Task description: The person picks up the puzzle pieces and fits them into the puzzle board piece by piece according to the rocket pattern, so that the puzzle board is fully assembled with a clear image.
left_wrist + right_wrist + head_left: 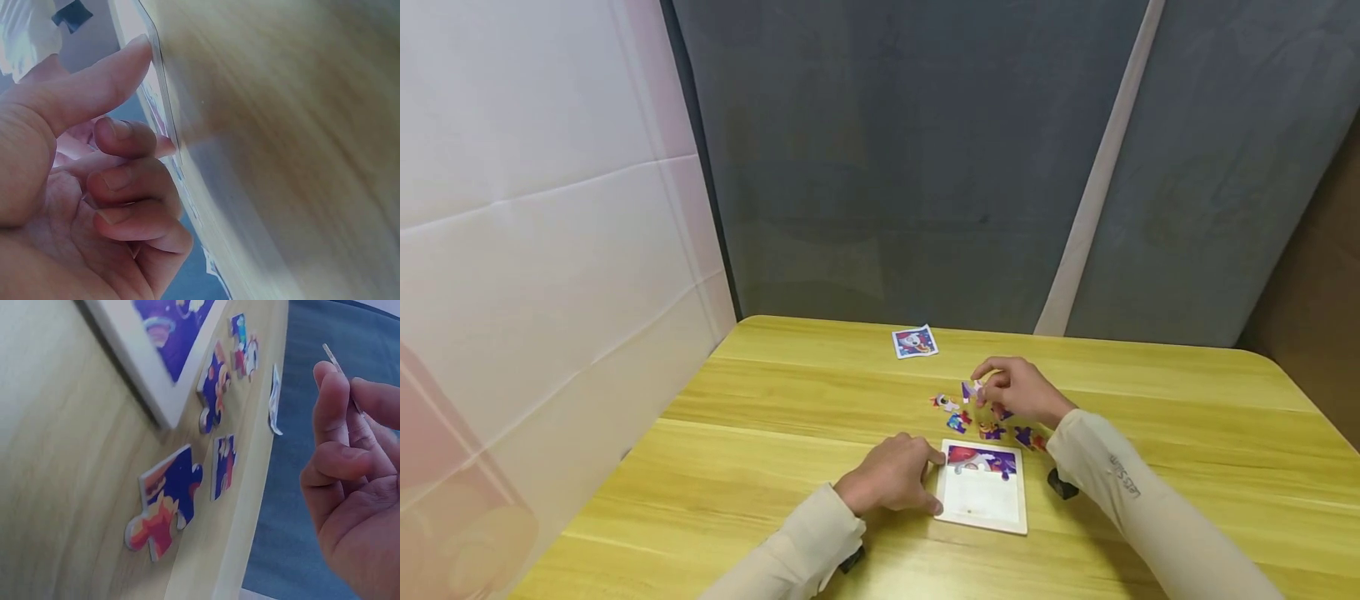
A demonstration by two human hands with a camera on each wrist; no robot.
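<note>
Here the right hand (1015, 390) pinches one puzzle piece (971, 389) in its fingertips, lifted above the loose pieces (992, 427) that lie just beyond the puzzle tray (982, 502) on the yellow tabletop (760, 417). The left hand (891, 479) rests against the tray's left edge, thumb on the rim, fingers curled and holding nothing. A picture card (915, 342) lies farther beyond the tray. The right sleeve (1120, 483) carries small dark lettering, too small to read.
</note>
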